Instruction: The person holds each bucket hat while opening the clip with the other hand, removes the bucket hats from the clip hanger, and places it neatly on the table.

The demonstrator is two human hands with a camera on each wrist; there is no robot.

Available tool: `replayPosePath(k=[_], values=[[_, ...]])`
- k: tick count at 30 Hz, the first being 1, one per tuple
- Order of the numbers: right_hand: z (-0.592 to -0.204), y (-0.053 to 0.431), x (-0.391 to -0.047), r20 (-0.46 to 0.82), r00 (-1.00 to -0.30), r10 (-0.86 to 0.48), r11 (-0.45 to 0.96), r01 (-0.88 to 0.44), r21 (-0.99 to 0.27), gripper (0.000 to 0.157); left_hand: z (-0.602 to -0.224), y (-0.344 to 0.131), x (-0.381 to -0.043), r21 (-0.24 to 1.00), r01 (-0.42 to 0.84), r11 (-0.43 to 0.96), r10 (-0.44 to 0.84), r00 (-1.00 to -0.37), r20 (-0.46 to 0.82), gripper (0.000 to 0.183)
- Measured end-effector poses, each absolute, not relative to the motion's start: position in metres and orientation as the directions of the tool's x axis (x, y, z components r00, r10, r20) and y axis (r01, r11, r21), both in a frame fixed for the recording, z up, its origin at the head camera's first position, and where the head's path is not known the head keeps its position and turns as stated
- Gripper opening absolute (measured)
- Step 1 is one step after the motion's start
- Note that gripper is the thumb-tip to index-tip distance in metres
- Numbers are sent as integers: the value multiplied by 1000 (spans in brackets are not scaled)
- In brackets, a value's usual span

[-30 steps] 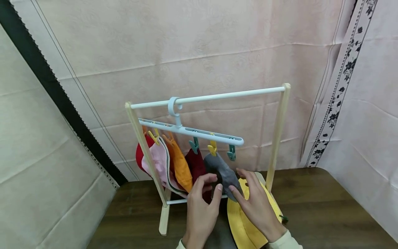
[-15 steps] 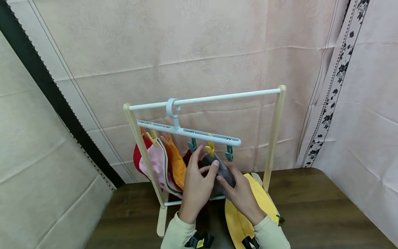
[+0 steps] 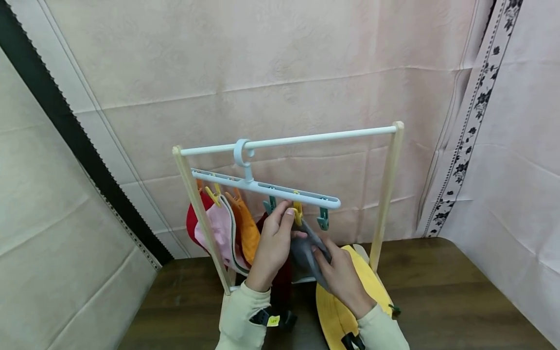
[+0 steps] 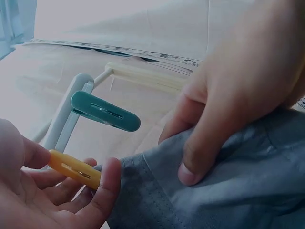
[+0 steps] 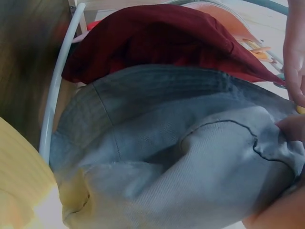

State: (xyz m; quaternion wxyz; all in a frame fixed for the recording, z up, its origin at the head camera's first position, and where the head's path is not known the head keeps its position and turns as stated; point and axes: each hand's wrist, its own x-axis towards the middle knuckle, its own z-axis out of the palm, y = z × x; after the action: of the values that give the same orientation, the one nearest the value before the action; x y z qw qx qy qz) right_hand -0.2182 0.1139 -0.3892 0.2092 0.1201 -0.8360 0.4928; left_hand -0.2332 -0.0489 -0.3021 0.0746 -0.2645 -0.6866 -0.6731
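My left hand (image 3: 273, 243) pinches a yellow clothes peg (image 4: 75, 168) hanging from the light blue hanger (image 3: 288, 193). At the peg's lower end is the brim edge of a grey-blue bucket hat (image 3: 302, 253). My right hand (image 3: 343, 279) grips that brim between thumb and fingers, just right of the peg, as the left wrist view shows. The hat's stitched brim and folded crown fill most of the right wrist view. Beside the yellow peg hangs a green peg (image 4: 106, 111) with nothing in it. Behind the left hand is a dark red hat (image 5: 157, 38), partly hidden.
The hanger hooks over the top bar (image 3: 323, 137) of a small rack. Orange (image 3: 249, 236), pink (image 3: 218, 231) and red (image 3: 192, 226) hats hang at its left end. A yellow hat (image 3: 332, 311) lies on the wooden table (image 3: 420, 291) under my right arm.
My left hand has moved up from beside the grey hat to the yellow peg. My right hand has shifted slightly up and left and now grips the brim near the peg.
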Motion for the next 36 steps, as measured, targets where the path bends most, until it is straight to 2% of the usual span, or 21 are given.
replayPosePath(k=[6,13,21,31,36], values=[[-384,115,-211,406,-914,-11,470,-363,-804,23,-303,-50,-234,890,454,-48,283,-848,448,37],[-382,114,-205,318,-948,-25,479,-290,-828,23,-303,-57,-231,890,454,42,330,-847,417,36],[-377,114,-205,367,-929,-42,490,-339,-803,34,-296,-62,-230,890,455,23,337,-842,421,33],[-382,109,-195,388,-921,-24,489,-349,-800,12,-301,-62,-221,903,430,12,274,-870,410,34],[-386,109,-194,439,-898,-16,483,-392,-783,5,-298,-63,-223,904,428,-3,230,-879,417,30]])
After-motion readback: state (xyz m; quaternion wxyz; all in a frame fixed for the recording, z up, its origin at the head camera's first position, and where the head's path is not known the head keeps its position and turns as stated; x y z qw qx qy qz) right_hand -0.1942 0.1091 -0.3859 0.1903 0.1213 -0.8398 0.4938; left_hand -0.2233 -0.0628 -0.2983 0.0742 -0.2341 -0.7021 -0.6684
